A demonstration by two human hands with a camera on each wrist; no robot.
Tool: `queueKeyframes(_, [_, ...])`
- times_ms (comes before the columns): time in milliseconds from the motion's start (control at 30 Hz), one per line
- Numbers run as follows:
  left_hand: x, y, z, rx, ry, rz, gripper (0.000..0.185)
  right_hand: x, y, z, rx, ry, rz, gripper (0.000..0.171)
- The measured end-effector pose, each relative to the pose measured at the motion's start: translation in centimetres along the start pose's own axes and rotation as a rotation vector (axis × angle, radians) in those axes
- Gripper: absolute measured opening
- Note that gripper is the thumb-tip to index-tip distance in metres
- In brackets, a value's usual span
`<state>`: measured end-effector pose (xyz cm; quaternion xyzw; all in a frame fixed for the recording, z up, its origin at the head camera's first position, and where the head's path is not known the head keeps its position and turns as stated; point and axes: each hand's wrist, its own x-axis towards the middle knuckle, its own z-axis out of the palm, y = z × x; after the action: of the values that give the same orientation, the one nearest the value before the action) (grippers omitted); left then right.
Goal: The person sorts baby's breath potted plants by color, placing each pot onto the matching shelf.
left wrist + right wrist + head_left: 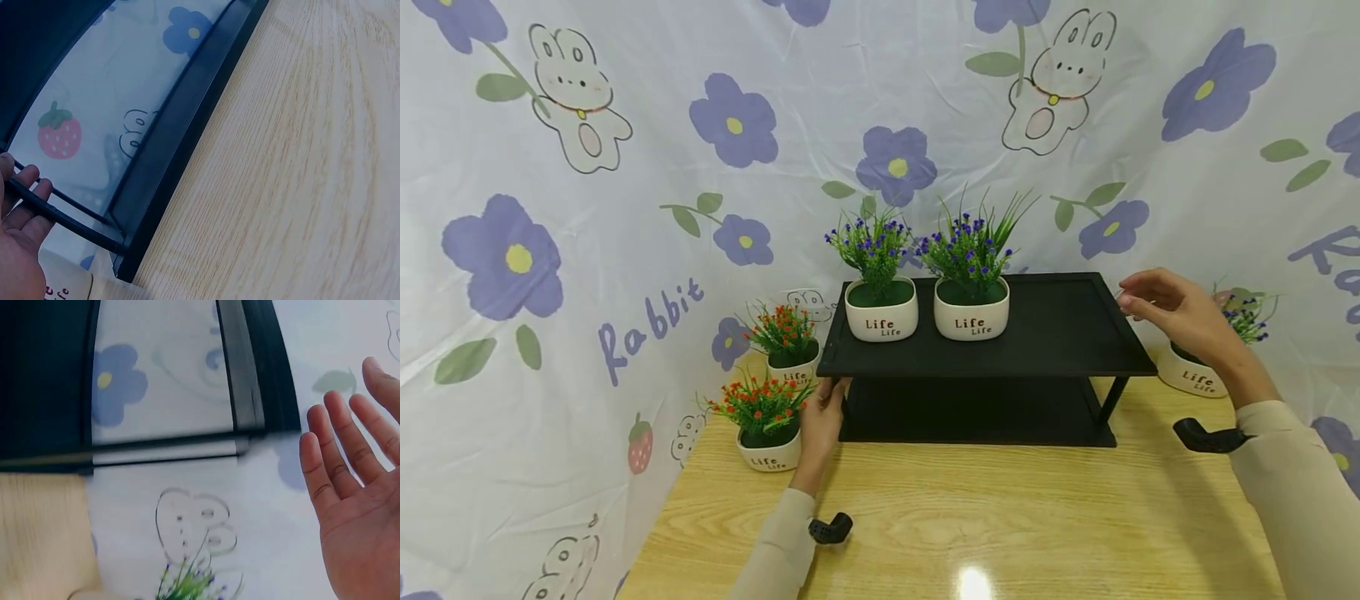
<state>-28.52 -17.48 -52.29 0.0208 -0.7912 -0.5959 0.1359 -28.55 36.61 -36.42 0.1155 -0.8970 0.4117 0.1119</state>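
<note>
Shelf (992, 350), black, two-tier, mid-table, carrying two potted plants (925, 312); left hand (822, 417) at near-left corner, right hand (1172, 312) off far-right edge. Left wrist: fingers (28, 209) curled round thin stiff rail (69, 222). Right wrist: fingers (334, 462) spread, holding nothing. Rigid, probably light; pots may slide; grip both ends.

"Life Life" is printed on the two white pots on the black shelf, left pot (881, 321) and right pot (971, 320). The same wording is read on the front pot at lower left (768, 454) and the pot at far right (1193, 377). "Rabbit" is lettered in purple on the backdrop cloth (651, 326), left of centre.
</note>
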Motion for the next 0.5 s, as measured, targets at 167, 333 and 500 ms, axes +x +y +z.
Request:
queueKeyframes(167, [0.0,0.1,0.0,-0.007,0.004,0.001,0.040,-1.3,1.5,-1.2,-0.012,0.035,0.045,0.038])
queueKeyframes(333, [0.0,0.1,0.1,-0.004,0.009,0.004,0.040,-2.7,3.2,-2.2,-0.008,0.047,0.077,0.039])
queueKeyframes(500, [-0.1,0.1,0.0,0.016,0.010,0.003,0.039,-3.8,5.0,-2.9,0.038,0.088,0.065,0.036])
